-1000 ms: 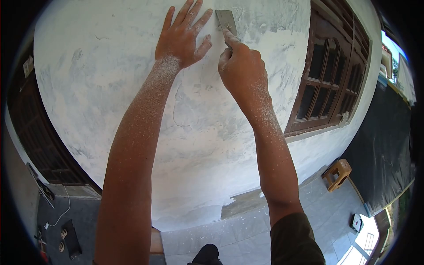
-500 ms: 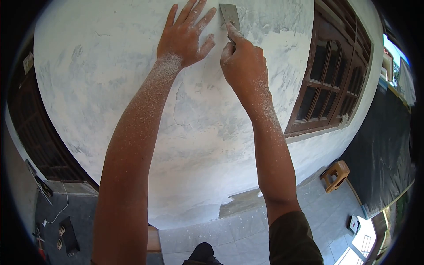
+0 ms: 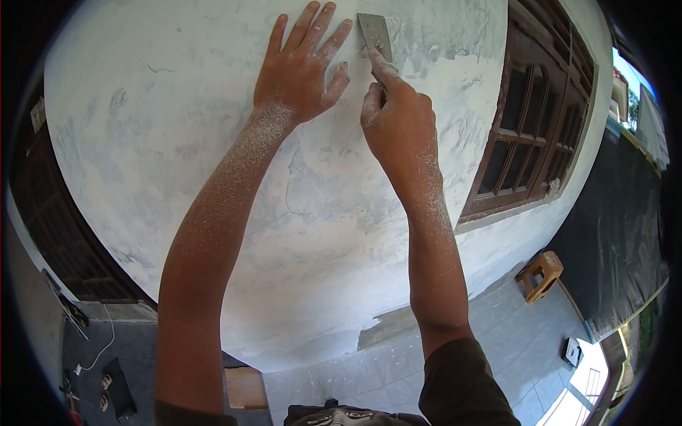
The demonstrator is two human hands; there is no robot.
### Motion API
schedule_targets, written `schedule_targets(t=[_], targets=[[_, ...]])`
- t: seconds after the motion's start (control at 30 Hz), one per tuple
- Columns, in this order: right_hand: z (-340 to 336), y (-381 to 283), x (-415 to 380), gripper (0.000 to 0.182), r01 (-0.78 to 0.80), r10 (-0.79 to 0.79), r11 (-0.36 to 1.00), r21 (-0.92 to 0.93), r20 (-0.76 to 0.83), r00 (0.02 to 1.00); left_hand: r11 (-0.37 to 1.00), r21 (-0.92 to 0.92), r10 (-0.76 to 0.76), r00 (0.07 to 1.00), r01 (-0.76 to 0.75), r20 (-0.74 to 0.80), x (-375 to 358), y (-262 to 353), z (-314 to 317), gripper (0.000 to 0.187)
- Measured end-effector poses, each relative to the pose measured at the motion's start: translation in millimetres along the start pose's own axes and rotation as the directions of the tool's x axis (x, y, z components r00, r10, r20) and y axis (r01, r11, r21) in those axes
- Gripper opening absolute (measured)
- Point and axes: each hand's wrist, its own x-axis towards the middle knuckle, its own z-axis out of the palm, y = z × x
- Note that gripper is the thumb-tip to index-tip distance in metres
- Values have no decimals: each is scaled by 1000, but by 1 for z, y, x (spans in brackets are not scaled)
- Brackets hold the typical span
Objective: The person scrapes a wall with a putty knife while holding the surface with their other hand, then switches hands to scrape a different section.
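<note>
My right hand (image 3: pixel 400 117) grips a putty knife (image 3: pixel 375 35) by its handle, index finger stretched along the blade. The metal blade points up and lies at the wall, with a few specks on it; whether its edge touches cannot be told. To its left, my left hand (image 3: pixel 298 71) rests against the white wall (image 3: pixel 341 234), fingers spread and holding nothing. Whitish dust coats both hands and forearms. Grey patches and a thin crack mark the wall surface.
A brown wooden window (image 3: pixel 529 121) is set in the wall at right. Below it stands a tan plastic stool (image 3: pixel 540 275) on the tiled floor (image 3: pixel 497 355), which is speckled white. At left is a dark door (image 3: pixel 67 227); sandals (image 3: pixel 105 390) lie near a white cable (image 3: pixel 106 348).
Both hands and the putty knife appear slightly lower in view, as does the wall's upper part. The left palm stays at the wall, and the right hand keeps its grip.
</note>
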Motion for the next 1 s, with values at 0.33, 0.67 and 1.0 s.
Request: schedule_targets(t=[0.33, 0.67, 1.0], targets=[[4, -10, 12, 39, 33, -33, 999, 4, -84, 996, 1000, -14, 8, 998, -9, -62, 2, -2, 2, 66], [-2, -11, 18, 41, 34, -33, 999, 15, -35, 999, 1000, 2, 0, 994, 0, -111, 30, -10, 8, 64], [0, -3, 24, 40, 46, -43, 998, 53, -55, 998, 998, 65, -5, 996, 11, -94, 28, -9, 7, 63]])
